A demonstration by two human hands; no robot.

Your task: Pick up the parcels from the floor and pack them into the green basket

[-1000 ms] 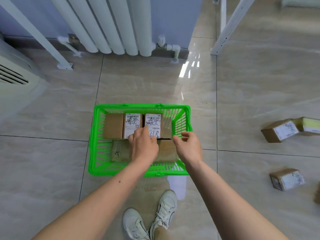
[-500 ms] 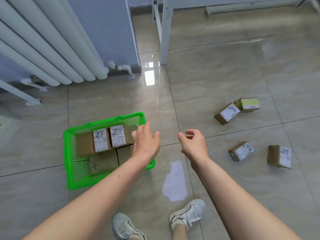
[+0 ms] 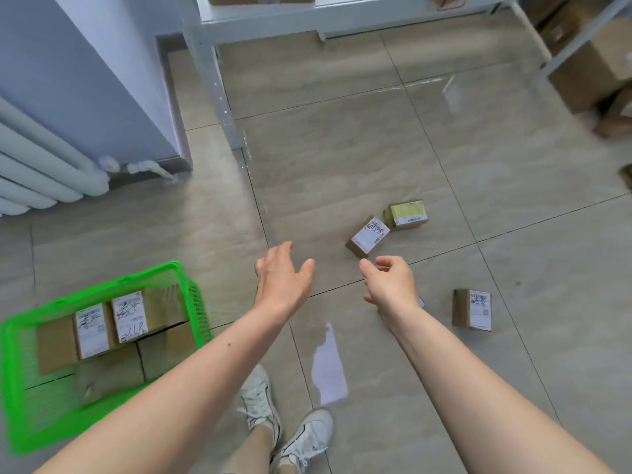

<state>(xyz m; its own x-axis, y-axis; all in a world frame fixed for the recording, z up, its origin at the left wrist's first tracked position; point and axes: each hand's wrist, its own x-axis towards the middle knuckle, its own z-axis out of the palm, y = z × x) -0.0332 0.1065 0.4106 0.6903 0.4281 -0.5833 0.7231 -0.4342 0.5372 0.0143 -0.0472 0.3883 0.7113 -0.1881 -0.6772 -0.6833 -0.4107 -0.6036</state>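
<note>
In the head view both hands hold nothing above the tiled floor (image 3: 342, 148): the left hand (image 3: 282, 280) has its fingers spread wide, the right hand (image 3: 390, 283) has its fingers loosely curled. The green basket (image 3: 20, 388) sits near left, with several parcels packed inside. To the right on the floor lie a white-labelled parcel (image 3: 368, 237) touching a yellow-topped parcel (image 3: 407, 214), and nearer, another parcel (image 3: 472, 309); one more is mostly hidden behind the right wrist.

Bright even daylight, glossy floor tiles (image 3: 342, 159) with window glare at two o'clock and a pale reflection at six, soft faint shadows, motion blur smearing the green basket (image 3: 20, 422) at eight o'clock, wide-angle bending toward edges
</note>
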